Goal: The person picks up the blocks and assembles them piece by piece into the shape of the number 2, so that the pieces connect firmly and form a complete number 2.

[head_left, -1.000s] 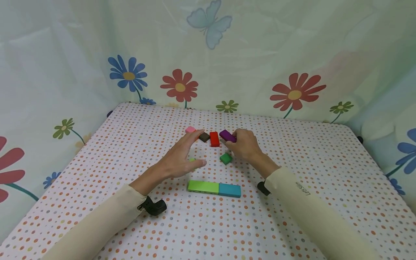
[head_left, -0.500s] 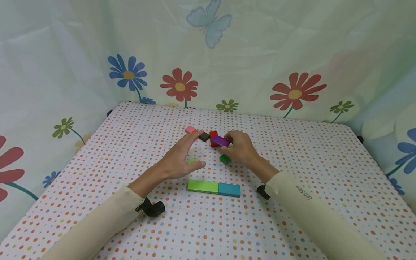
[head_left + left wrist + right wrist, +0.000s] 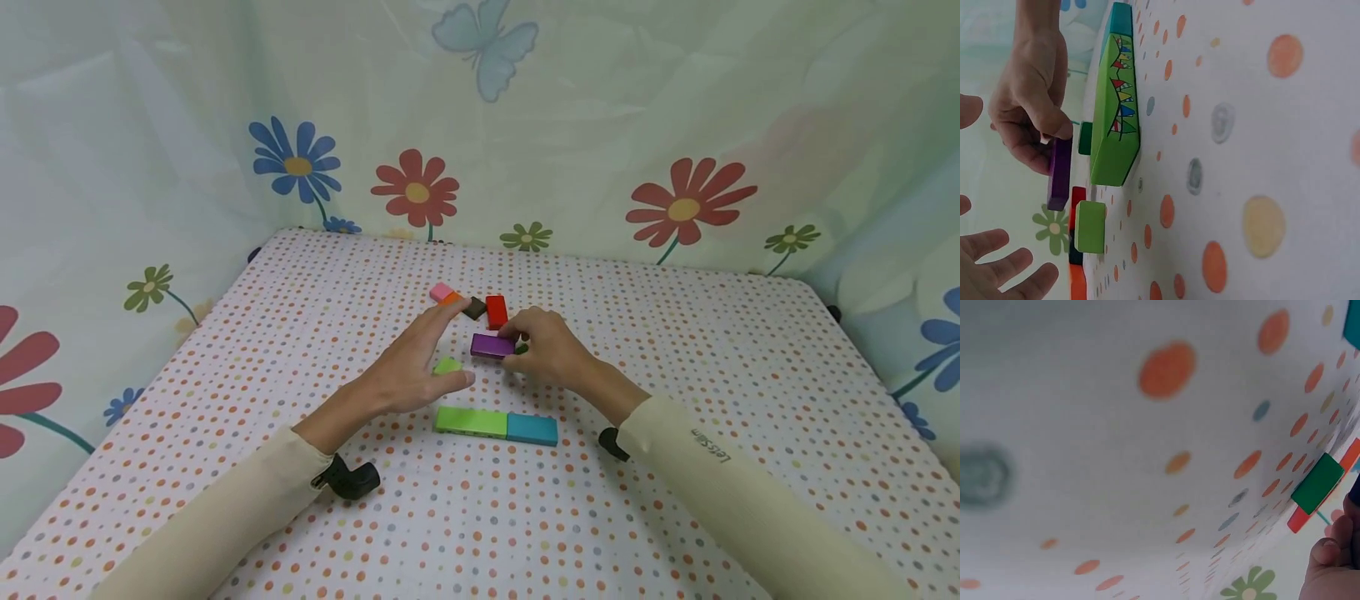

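Note:
My right hand (image 3: 551, 346) pinches a purple block (image 3: 492, 346) by its right end, and the left wrist view shows the purple block (image 3: 1060, 175) raised off the table. Partly behind those fingers is a dark green block (image 3: 1318, 484). My left hand (image 3: 408, 367) holds nothing, its fingers extended and thumb apart. A small light green block (image 3: 447, 365) sits between that thumb and fingers in the head view. Nearer to me, a long light green block (image 3: 471, 422) lies end to end with a teal block (image 3: 532, 429); pennants are printed on the green one's side.
Beyond the hands lie a red block (image 3: 497, 312), a dark brown block (image 3: 475, 308), an orange block (image 3: 451, 298) and a pink block (image 3: 441, 292). A dotted cloth (image 3: 480, 517) covers the table, and a flowered curtain (image 3: 585, 125) hangs behind it.
The right hand has carried the purple block left and toward me, from beside the red block to in front of it, turning it level. The left hand has hardly moved.

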Motion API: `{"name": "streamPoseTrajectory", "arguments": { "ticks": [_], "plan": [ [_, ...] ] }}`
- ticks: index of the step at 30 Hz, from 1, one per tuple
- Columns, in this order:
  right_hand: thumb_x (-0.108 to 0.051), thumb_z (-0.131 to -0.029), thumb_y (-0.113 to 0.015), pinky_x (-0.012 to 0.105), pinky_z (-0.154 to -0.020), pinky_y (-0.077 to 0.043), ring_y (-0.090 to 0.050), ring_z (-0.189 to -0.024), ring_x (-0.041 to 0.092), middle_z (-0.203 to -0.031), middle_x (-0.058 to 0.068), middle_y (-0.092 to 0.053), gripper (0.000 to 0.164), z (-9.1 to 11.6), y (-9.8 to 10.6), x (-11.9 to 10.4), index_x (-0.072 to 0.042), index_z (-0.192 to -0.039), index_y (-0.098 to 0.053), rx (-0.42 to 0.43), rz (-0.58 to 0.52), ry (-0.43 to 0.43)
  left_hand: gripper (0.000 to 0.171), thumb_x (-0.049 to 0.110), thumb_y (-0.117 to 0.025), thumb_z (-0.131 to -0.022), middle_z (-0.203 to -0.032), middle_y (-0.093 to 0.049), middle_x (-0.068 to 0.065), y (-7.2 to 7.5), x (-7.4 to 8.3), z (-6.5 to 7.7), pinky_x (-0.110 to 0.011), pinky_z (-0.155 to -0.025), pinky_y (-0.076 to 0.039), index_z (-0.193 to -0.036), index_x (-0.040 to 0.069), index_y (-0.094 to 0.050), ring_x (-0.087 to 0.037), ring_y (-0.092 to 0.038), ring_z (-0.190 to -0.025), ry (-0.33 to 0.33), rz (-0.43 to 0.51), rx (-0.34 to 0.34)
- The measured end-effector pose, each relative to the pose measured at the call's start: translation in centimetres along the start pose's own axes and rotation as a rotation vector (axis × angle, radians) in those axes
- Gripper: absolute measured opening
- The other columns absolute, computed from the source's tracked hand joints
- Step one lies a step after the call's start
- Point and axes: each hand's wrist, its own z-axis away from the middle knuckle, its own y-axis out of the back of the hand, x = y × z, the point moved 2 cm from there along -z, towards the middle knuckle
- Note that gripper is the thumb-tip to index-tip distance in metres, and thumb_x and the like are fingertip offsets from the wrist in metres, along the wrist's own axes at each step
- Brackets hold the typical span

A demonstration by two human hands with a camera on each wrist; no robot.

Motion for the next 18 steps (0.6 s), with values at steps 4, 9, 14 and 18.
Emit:
{"name": "streamPoseTrajectory", "arguments": {
  "ticks": [4, 9, 14, 18],
  "plan": [
    [-0.009, -0.082, -0.077, 0.039, -0.085, -0.051, -0.057, -0.099, 0.024, -0.109, 0.008, -0.067, 0.033, 0.3, -0.1, 0.0, -0.004, -0.115, -0.074, -0.033, -0.006, 0.010, 0.090, 0.044, -0.067, -0.088, -0.167, -0.022, 0.003, -0.1, 0.1, 0.3, -0.062, -0.116, -0.028, -0.162, 0.029, -0.019, -0.025, -0.024, -0.152, 0.005, 0.001, -0.011],
    [-0.006, -0.081, -0.077, 0.043, -0.094, -0.051, -0.058, -0.105, 0.024, -0.112, 0.007, -0.070, 0.034, 0.4, -0.3, 0.1, -0.005, -0.116, -0.075, -0.053, 0.001, 0.029, 0.091, 0.042, -0.069, -0.087, -0.167, -0.023, 0.004, -0.2, 0.2, 0.7, -0.062, -0.116, -0.029, -0.162, 0.031, -0.018, -0.024, -0.026, -0.150, -0.003, -0.006, -0.020],
    [-0.005, -0.080, -0.078, 0.044, -0.094, -0.050, -0.055, -0.106, 0.024, -0.109, 0.004, -0.072, 0.032, 0.4, -0.4, 0.0, -0.007, -0.111, -0.077, -0.078, 0.008, 0.064, 0.092, 0.041, -0.069, -0.086, -0.165, -0.026, 0.004, -0.1, 0.2, 1.2, -0.059, -0.116, -0.030, -0.162, 0.032, -0.018, -0.022, -0.029, -0.148, -0.011, -0.020, -0.022],
    [-0.009, -0.079, -0.080, 0.040, -0.089, -0.048, -0.051, -0.104, 0.021, -0.108, 0.001, -0.073, 0.031, 0.4, -0.6, -0.2, -0.010, -0.111, -0.079, -0.099, 0.041, 0.064, 0.092, 0.043, -0.068, -0.087, -0.165, -0.025, 0.004, 0.0, 0.1, 1.7, -0.061, -0.117, -0.028, -0.162, 0.033, -0.016, -0.025, -0.024, -0.151, 0.003, -0.019, -0.037]
  ]
}}
